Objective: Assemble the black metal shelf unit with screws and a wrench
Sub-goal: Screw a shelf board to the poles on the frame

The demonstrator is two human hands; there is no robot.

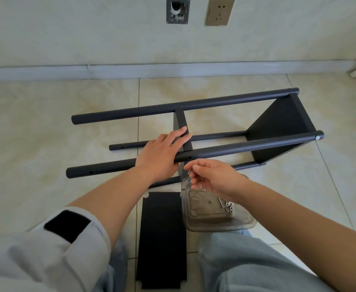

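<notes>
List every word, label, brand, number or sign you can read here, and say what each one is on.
None can be read.
Black patch on the grey sleeve: blank, no lettering shows.
Wall socket: only plug holes, no print visible.
Clear plastic tray of screws: moulded relief on its base, too blurred to read.
Black shelf frame and loose black panel: no markings.

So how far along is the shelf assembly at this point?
Done: one shelf panel sits fixed between the poles at the frame's right end. In hand: the left hand steadies the near pole by a second panel; the right hand pinches a small screw above the parts tray. Left: the loose panel on the floor.
</notes>
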